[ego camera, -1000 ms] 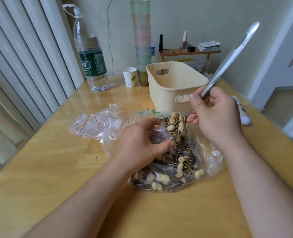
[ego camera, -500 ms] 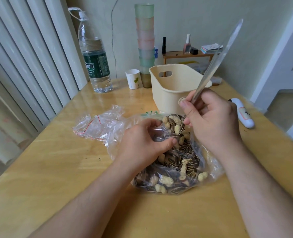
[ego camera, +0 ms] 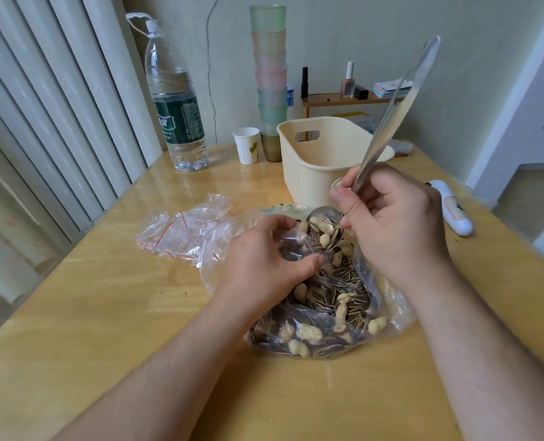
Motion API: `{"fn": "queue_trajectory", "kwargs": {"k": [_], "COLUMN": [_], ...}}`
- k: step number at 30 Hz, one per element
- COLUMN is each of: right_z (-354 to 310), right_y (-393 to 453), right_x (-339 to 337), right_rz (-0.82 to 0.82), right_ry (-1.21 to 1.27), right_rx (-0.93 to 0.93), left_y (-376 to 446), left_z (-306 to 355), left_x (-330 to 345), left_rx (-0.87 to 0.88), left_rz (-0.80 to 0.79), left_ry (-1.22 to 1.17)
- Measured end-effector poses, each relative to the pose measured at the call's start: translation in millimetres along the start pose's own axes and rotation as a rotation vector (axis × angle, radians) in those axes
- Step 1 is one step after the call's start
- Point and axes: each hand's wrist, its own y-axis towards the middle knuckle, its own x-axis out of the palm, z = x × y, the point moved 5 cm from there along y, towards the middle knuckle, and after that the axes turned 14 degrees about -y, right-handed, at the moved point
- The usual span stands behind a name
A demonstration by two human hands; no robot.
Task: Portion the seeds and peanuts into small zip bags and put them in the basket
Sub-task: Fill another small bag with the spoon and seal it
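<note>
While left hand (ego camera: 264, 249) pinches small bag (ego camera: 299, 249), right hand (ego camera: 391, 218) grips loaded spoon (ego camera: 388, 122) beside.

Water bottle (ego camera: 176, 103) by paper cup (ego camera: 247, 145), stacked tumblers (ego camera: 270, 74) (pastel), white device (ego camera: 452, 207), wooden shelf (ego camera: 337, 99)
</note>
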Motion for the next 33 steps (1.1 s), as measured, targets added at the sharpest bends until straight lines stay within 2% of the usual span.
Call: {"fn": "queue_trajectory", "kwargs": {"k": [12, 20, 29, 33], "right_z": [-3.9, -0.4, -11.2, -15.7], "right_y": [0.5, 0.6, 2.0, 1.7], "right_x": [1.3, -4.4, -4.3, -3.8], "right_rz": [0.025, 0.073, 0.048, 0.055], "right_ry": [0.026, 0.115, -0.048, -0.021], "right_rx": [-0.017, 0.07, -0.115, -0.106], "left_y": [1.1, -0.7, 1.5, 2.2], "left_z": [-1.6, 1.4, 1.7, 4.4], "left_x": [0.4, -1.1, -0.4, 1.9], "left_rx": [0.009, 0.035, 0.027, 0.035], "left_rz": [0.007, 0.022, 0.055, 0.055], "left_ry": [-0.016, -0.022, 0.009, 0.033]}}
